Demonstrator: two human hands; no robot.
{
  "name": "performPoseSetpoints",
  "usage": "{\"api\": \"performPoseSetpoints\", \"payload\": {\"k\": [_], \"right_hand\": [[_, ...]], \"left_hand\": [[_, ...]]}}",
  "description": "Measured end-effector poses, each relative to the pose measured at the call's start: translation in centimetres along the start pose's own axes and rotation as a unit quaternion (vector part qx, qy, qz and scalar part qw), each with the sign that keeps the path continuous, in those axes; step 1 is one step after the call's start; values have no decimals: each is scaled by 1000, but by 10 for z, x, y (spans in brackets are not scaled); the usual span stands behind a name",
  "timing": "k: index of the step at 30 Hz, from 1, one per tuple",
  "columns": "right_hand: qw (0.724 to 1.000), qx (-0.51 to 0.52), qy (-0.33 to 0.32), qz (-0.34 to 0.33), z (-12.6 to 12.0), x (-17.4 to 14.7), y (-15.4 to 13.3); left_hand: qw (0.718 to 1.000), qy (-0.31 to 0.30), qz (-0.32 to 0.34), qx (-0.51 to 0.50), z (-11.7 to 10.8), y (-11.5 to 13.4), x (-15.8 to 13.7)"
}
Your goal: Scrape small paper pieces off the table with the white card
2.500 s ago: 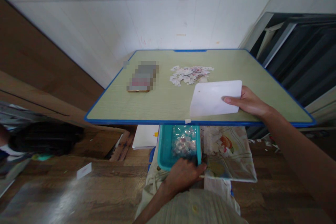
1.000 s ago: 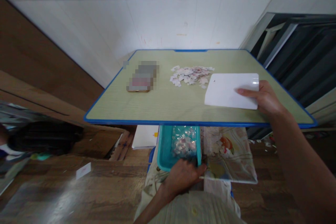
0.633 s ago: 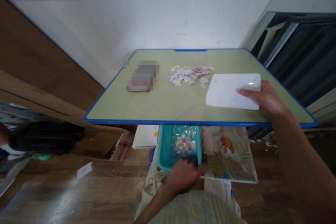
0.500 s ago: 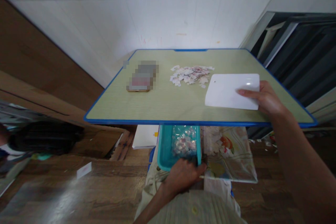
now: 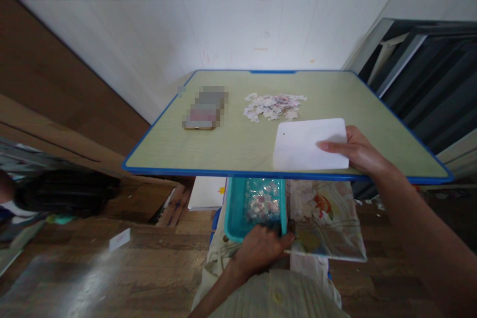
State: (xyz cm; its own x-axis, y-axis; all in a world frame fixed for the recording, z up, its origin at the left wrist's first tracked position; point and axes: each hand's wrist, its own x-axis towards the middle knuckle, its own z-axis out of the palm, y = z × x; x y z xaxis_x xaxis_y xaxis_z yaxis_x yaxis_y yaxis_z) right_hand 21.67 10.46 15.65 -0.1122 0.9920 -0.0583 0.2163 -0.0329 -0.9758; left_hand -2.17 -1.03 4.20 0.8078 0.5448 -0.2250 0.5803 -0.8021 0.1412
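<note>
My right hand [image 5: 363, 151] pinches the right edge of a thin, stiff white board [image 5: 311, 146], with the thumb flat on top. The board has rounded corners and a small hole near its upper left corner. It is over the front right part of the table, just in front of a loose pile of small paper pieces [image 5: 274, 107]. Below the table edge, my left hand [image 5: 263, 248] is closed over the near rim of a teal plastic tray [image 5: 231, 223], its fingertips partly hidden. Inside the tray lies a clear bag of small pale pieces [image 5: 263, 203].
The pale green tabletop [image 5: 208, 151] has a blue rim. A pixelated, phone-like object [image 5: 204, 109] lies at its left. Right of the tray is a flower-patterned clear plastic bag [image 5: 328, 223]. Dark panels [image 5: 428, 74] lean at the right, and a black bag [image 5: 67, 191] is at the left.
My right hand has drawn the white board left and toward me, close to the table's front edge. My left hand stays on the teal tray.
</note>
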Motion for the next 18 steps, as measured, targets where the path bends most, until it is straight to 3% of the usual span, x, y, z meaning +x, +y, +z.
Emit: {"api": "performPoseSetpoints", "payload": {"k": [4,9,18], "right_hand": [[999,31,-16,-6,5,0,-3],[995,81,45,-29,6,0,-6],[999,16,25,-21,4,-1,-5]], "left_hand": [[1000,7,-1,3,0,0,0],[1000,4,13,6,-5,1,0],[999,32,31,6,-12,0,-1]]}}
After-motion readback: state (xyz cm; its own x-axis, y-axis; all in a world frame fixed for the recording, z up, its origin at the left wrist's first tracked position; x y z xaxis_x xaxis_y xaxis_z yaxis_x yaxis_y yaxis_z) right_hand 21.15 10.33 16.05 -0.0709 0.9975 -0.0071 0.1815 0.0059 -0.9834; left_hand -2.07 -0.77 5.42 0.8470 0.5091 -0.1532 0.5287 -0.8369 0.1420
